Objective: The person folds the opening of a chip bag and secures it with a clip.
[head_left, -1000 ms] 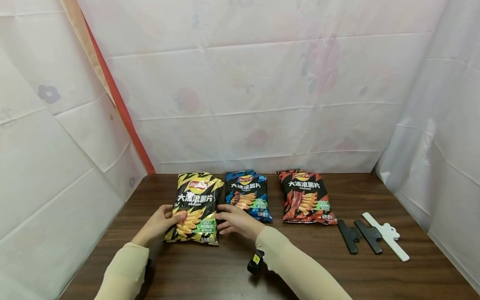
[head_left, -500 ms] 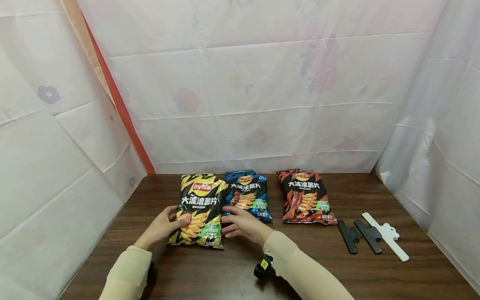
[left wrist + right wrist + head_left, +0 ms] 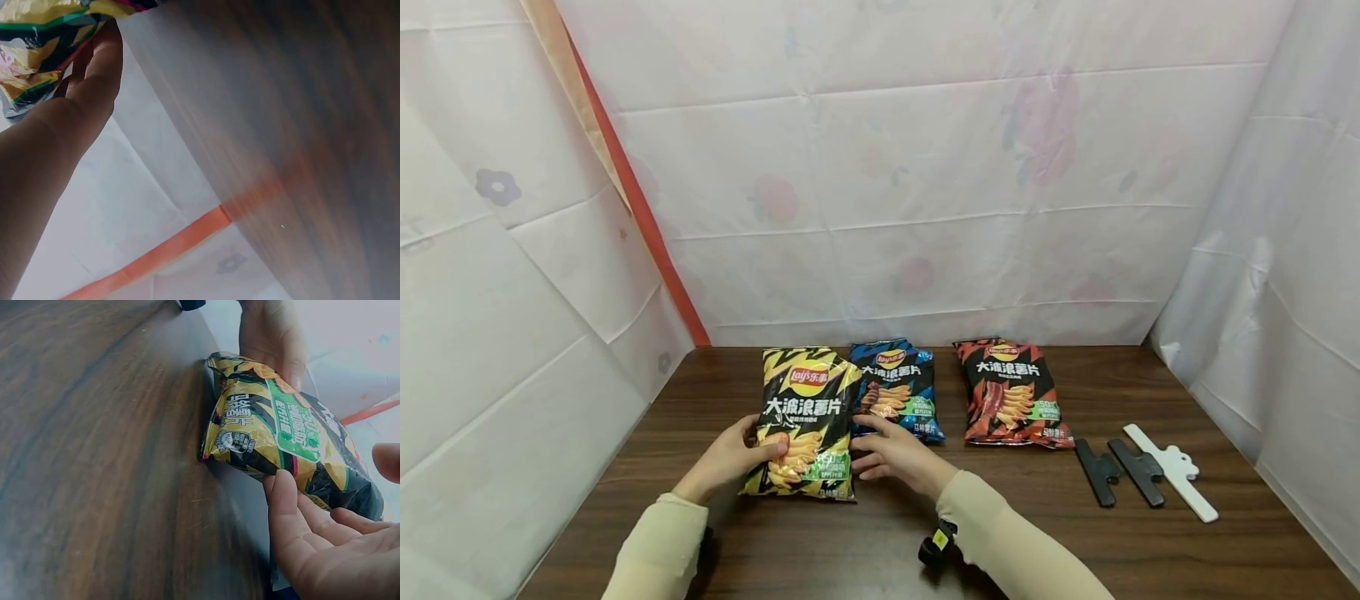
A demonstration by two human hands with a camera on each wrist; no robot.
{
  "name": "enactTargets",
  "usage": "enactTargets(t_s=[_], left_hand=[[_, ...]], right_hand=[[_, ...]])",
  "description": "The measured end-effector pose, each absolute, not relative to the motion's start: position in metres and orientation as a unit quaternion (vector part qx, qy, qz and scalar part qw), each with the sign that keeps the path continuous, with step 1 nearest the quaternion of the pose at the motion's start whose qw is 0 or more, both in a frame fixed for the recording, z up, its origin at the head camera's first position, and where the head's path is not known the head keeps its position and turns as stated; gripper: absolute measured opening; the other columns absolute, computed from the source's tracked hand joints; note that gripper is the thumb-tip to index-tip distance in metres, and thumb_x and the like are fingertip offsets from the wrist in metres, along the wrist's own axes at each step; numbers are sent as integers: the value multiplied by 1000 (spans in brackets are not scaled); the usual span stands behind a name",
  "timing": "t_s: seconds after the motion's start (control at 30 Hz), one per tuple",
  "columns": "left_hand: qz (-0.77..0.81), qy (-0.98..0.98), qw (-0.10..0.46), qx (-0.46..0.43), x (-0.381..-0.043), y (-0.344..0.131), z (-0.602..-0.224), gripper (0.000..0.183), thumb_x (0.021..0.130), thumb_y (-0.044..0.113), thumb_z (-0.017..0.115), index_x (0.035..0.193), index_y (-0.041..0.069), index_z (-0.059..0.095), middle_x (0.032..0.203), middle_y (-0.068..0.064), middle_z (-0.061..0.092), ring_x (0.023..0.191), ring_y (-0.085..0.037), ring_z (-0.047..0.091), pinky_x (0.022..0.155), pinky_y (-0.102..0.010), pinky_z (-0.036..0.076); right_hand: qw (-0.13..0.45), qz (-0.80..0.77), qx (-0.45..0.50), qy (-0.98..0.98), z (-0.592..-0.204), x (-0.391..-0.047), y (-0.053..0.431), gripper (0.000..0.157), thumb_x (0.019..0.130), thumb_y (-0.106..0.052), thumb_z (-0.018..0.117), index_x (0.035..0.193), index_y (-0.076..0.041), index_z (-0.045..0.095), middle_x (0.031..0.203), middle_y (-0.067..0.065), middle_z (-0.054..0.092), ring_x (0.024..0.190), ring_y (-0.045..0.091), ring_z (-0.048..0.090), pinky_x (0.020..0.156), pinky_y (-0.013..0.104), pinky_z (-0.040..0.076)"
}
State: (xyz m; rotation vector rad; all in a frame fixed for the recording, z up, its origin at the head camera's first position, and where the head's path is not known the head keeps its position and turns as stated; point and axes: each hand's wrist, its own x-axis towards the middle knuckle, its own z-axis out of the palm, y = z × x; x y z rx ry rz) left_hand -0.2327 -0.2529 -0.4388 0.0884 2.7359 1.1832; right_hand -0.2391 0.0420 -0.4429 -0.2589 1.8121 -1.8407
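A yellow and black bag of potato chips is tilted up over the table at the left in the head view. My left hand grips its left side, thumb on the front and fingers behind. At the opposite side my right hand touches the bag's edge with its fingertips. In the right wrist view those fingers lie loosely extended along the bag's underside, with the thumb apart from it. The left wrist view shows the left hand behind a corner of the bag. A blue chip bag lies just behind, partly overlapped.
A red chip bag lies at the back, right of the blue one. Two black clips and a white clip lie on the right of the brown wooden table. White patterned sheets enclose the back and sides.
The yellow bag has shifted slightly to the right and toward the person, and both hands have moved with it. The other bags and the clips have stayed put.
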Motion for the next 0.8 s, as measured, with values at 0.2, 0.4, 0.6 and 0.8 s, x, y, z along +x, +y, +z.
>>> enactTargets(t_s=[0.2,0.4,0.6,0.8], left_hand=[[401,911,89,36,-232,-250,-437,100,85,45,73,148,-14,23,145,-39,36,129,-49,45,98,-54,47],[403,910,93,35,-231,-246,-437,100,84,46,75,149,-11,24,145,-36,38,128,-46,47,97,-52,47],[402,910,95,40,-230,-242,-437,98,84,46,75,148,-9,26,143,-34,42,126,-43,50,96,-51,48],[406,908,96,46,-228,-237,-437,96,84,44,75,148,-8,28,143,-33,43,124,-40,51,93,-49,49]], right_hand=[[261,-685,-94,674,-445,-237,45,54,101,-23,54,152,-15,37,141,18,51,98,26,69,81,40,57],[260,-679,-95,680,-447,-237,50,57,100,-24,55,153,-15,35,136,19,56,95,26,70,81,41,58],[258,-660,-101,699,-448,-236,53,62,99,-26,57,154,-15,30,131,18,60,92,24,71,80,39,58],[236,-647,-100,719,-450,-236,56,66,98,-32,60,154,-13,31,129,17,61,94,26,70,79,40,58]])
